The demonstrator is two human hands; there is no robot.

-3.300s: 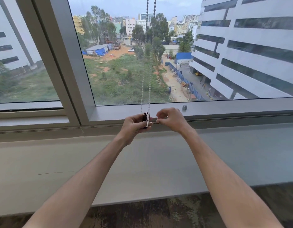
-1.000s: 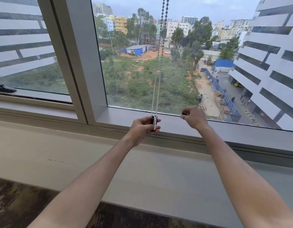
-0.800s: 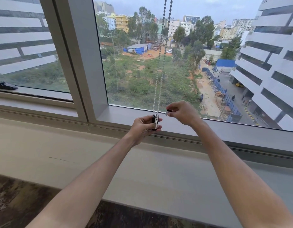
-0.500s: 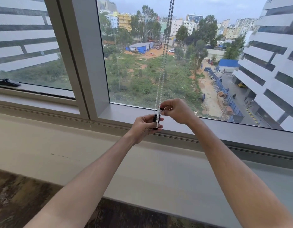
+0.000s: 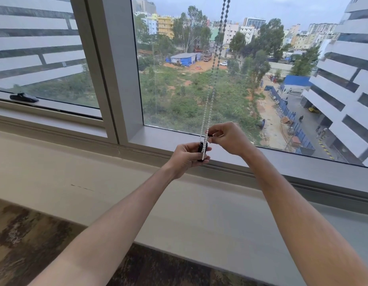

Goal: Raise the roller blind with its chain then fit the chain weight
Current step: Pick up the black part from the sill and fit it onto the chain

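A white beaded chain (image 5: 214, 75) hangs as a loop from above the frame down in front of the window glass. My left hand (image 5: 186, 156) is shut on a small black chain weight (image 5: 200, 148) with the bottom of the loop lying against it. My right hand (image 5: 228, 138) pinches a small dark piece (image 5: 210, 134), likely the weight's cap, right beside the chain just above the weight. The two hands almost touch over the window's lower frame. The blind itself is out of view.
A grey window frame (image 5: 117, 69) with a thick upright post stands left of the hands. A black window handle (image 5: 24, 97) sits on the left sash. A wide pale sill (image 5: 96, 193) runs below, with dark patterned flooring (image 5: 24, 234) under it.
My right hand went right to the window frame, picked up the small dark piece and brought it back to the chain above the weight. My left hand has kept its hold. The view shifted left.
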